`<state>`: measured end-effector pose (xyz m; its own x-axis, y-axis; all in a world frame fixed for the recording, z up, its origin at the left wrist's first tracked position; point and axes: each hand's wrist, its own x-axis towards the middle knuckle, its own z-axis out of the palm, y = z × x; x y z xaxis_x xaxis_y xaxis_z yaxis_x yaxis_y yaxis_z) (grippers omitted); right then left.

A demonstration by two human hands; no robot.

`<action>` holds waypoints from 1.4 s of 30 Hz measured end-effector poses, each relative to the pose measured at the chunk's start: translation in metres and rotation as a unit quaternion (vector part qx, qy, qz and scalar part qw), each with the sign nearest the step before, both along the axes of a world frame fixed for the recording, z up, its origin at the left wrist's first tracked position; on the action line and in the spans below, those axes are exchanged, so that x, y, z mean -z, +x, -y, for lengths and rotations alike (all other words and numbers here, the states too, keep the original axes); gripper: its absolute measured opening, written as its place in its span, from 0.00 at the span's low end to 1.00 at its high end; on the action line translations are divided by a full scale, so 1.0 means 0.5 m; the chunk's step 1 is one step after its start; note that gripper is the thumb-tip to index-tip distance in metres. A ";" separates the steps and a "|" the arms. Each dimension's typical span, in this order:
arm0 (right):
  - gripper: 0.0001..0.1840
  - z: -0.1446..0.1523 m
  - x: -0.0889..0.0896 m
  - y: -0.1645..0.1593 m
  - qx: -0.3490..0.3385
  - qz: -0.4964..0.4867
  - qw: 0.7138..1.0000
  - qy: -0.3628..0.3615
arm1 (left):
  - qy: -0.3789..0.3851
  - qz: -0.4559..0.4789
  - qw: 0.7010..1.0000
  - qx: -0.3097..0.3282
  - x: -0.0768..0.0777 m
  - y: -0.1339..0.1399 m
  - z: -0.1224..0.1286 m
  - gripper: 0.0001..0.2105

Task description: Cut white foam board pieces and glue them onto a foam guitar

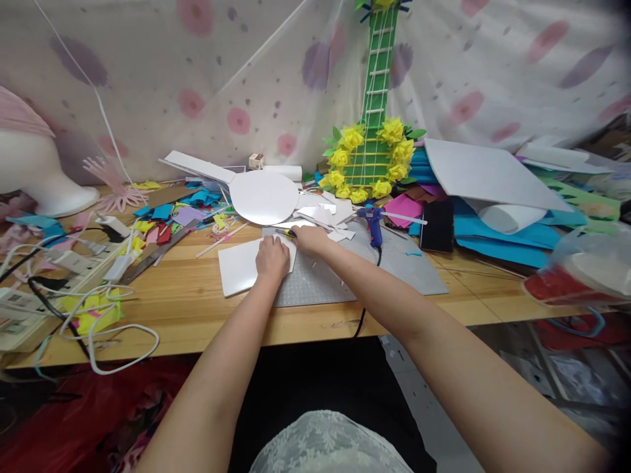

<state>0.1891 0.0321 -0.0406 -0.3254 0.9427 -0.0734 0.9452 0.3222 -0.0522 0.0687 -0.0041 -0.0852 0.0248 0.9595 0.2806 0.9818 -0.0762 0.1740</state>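
I'd hold this light, stiff-looking white board (239, 268) where my half-open left hand (273, 256) presses, right hand (309, 241) gripping a cutter (286, 232).

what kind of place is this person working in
Probably a craft workspace: a blue hot glue gun and a gridded grey cutting mat are on the wooden table, and a green guitar-shaped piece trimmed with yellow flowers stands behind.
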 end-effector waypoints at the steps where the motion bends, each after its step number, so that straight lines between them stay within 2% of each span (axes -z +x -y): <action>1: 0.19 -0.003 -0.002 0.000 -0.008 0.006 1.000 0.000 | -0.003 -0.002 1.000 0.001 -0.001 0.000 0.000 0.17; 6: 0.19 -0.016 -0.021 0.007 -0.057 0.032 0.998 -0.010 | -0.012 0.004 1.000 -0.001 -0.002 0.002 -0.002 0.17; 11: 0.19 -0.020 -0.036 0.008 -0.076 0.061 0.995 -0.007 | -0.007 0.008 1.000 0.001 0.000 0.003 -0.001 0.18; 18: 0.21 -0.026 -0.037 0.003 -0.053 0.057 0.996 -0.040 | 0.006 -0.011 1.000 0.000 -0.002 0.004 0.001 0.17; 23: 0.17 -0.024 -0.053 -0.018 -0.069 0.070 0.995 -0.007 | 0.004 -0.010 1.000 0.001 0.000 0.006 0.000 0.17; 28: 0.17 -0.019 -0.067 -0.031 -0.061 0.091 0.994 -0.005 | -0.006 0.003 1.000 -0.006 0.000 0.007 -0.002 0.17; 35: 0.18 -0.012 -0.088 0.015 -0.081 0.122 0.987 -0.064 | -0.020 -0.001 1.000 -0.009 -0.010 0.009 0.000 0.16; 42: 0.17 0.021 -0.106 0.086 -0.055 0.145 0.982 -0.108 | -0.026 -0.008 1.000 -0.014 -0.014 0.011 0.000 0.16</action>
